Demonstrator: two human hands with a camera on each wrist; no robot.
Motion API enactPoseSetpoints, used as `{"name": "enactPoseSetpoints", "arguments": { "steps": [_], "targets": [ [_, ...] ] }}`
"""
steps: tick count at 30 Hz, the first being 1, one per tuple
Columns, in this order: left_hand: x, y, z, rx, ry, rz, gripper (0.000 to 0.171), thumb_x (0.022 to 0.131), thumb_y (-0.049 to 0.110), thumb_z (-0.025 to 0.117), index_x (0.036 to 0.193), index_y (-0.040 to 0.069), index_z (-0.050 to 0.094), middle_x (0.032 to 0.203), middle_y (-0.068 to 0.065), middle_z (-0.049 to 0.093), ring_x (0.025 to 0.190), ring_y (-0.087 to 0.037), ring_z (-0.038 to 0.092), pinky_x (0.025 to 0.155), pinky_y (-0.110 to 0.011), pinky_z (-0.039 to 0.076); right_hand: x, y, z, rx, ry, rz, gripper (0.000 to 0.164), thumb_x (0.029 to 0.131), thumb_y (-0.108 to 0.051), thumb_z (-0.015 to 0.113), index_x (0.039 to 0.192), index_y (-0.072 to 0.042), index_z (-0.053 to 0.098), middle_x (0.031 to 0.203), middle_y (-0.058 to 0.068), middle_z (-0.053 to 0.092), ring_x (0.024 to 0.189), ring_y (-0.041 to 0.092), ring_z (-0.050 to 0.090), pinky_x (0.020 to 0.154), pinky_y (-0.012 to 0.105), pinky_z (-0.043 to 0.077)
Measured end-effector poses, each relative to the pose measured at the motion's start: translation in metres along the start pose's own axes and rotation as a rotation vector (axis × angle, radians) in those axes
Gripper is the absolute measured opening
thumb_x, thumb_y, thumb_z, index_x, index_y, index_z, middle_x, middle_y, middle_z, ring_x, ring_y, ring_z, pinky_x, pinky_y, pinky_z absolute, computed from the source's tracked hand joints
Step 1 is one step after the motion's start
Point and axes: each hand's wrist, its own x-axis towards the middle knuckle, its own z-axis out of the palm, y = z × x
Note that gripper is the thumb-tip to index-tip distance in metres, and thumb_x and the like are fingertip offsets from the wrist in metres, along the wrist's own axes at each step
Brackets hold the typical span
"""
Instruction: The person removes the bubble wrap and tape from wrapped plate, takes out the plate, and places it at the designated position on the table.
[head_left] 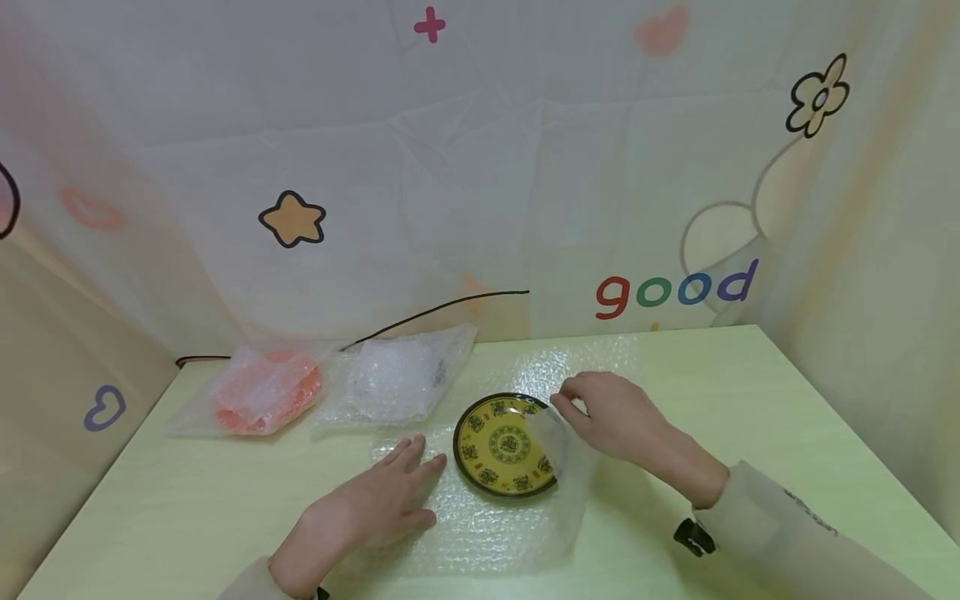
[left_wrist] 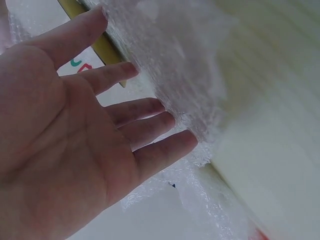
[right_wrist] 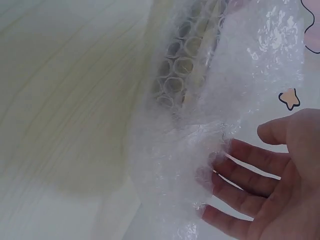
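Note:
A yellow plate (head_left: 509, 445) with a dark rim and dark patterns lies on a sheet of bubble wrap (head_left: 495, 533) in the head view. One flap of that wrap covers the plate's right edge. My left hand (head_left: 375, 502) is left of the plate, its fingers spread at the sheet; the left wrist view shows the palm (left_wrist: 65, 130) and fingers reaching to the wrap's edge. At the plate's upper right is my right hand (head_left: 618, 417). In the right wrist view its fingertips touch the bubble wrap (right_wrist: 175, 150), while the thumb (right_wrist: 274, 131) stands apart.
Two wrapped bundles lie at the back left of the pale table (head_left: 750, 417): a pinkish-orange item (head_left: 266, 392) and, beside it, a white item (head_left: 397, 379). A printed curtain (head_left: 480, 167) hangs behind the table and along its sides.

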Motion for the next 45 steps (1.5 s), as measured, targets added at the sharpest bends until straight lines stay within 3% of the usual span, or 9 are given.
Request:
{"name": "enactPoseSetpoints", "arguments": {
  "steps": [8,20,33,39,45],
  "targets": [
    [0.000,0.000,0.000,-0.005,-0.003,0.006,0.074,0.099,0.035,0.068,0.158,0.005,0.037,0.165,-0.029,0.017,0.152,-0.044,0.015,0.119,-0.058,0.023,-0.001,0.001,-0.004,0.035,-0.013,0.018,0.021,0.102,-0.025,0.065,0.100,-0.008,0.079,0.092,0.002,0.076,0.082,0.021,0.069,0.074,0.041,0.056],
    [0.001,-0.001,0.000,-0.024,-0.006,0.004,0.074,0.099,0.035,0.068,0.159,0.006,0.036,0.165,-0.029,0.015,0.153,-0.043,0.014,0.119,-0.058,0.023,-0.005,0.004,-0.014,0.048,-0.071,0.045,0.022,0.099,-0.030,0.068,0.091,-0.011,0.076,0.079,-0.006,0.069,0.066,0.011,0.055,0.063,0.033,0.049],
    [0.000,0.000,-0.001,-0.025,-0.014,0.001,0.073,0.100,0.035,0.067,0.159,0.006,0.035,0.165,-0.028,0.015,0.153,-0.043,0.013,0.120,-0.057,0.021,-0.012,0.015,-0.028,0.061,-0.178,0.005,0.017,0.096,-0.031,0.072,0.086,-0.017,0.075,0.084,-0.009,0.070,0.075,0.009,0.062,0.071,0.038,0.055],
    [0.002,-0.001,-0.001,-0.024,-0.017,-0.004,0.074,0.099,0.036,0.067,0.160,0.007,0.035,0.166,-0.028,0.014,0.153,-0.042,0.013,0.119,-0.057,0.022,-0.014,0.020,-0.035,0.065,-0.280,-0.003,0.014,0.095,-0.032,0.073,0.094,-0.019,0.077,0.094,-0.009,0.073,0.091,0.020,0.068,0.082,0.045,0.057],
    [0.002,0.000,-0.001,-0.031,-0.028,-0.016,0.076,0.098,0.036,0.068,0.160,0.007,0.035,0.166,-0.027,0.013,0.153,-0.042,0.012,0.119,-0.057,0.022,-0.018,0.024,-0.041,0.081,-0.371,-0.013,0.021,0.095,-0.032,0.073,0.103,-0.014,0.078,0.103,-0.003,0.074,0.096,0.026,0.068,0.084,0.046,0.057]
  ]
}}
